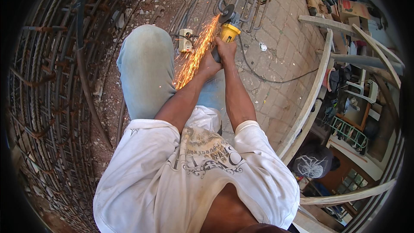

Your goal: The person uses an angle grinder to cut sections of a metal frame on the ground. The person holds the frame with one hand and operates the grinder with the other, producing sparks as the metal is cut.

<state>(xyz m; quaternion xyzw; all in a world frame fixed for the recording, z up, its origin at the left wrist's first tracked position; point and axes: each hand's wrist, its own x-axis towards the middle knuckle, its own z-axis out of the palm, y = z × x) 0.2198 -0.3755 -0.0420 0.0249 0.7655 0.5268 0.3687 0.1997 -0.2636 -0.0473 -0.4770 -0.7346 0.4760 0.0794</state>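
Observation:
A yellow angle grinder [229, 33] is in both my hands, its body pointing away from me. My left hand [209, 65] is closed around the dark rear handle. Just ahead of it, my right hand [226, 51] wraps the grip behind the yellow housing. The dark cutting disc [226, 13] is against or very near the bent steel rods [255, 2] on the ground; the exact contact point is hidden. Orange sparks [195, 56] stream from the disc back toward my left forearm and bent knee.
A white socket box [186, 40] with a cable lies left of the sparks. The grinder's cord [276, 81] curves right over the paving. Stacked rusty rebar cages [47, 77] fill the left side. Wooden poles [308, 97] and household clutter stand right, near a dark cap with a web pattern [311, 166].

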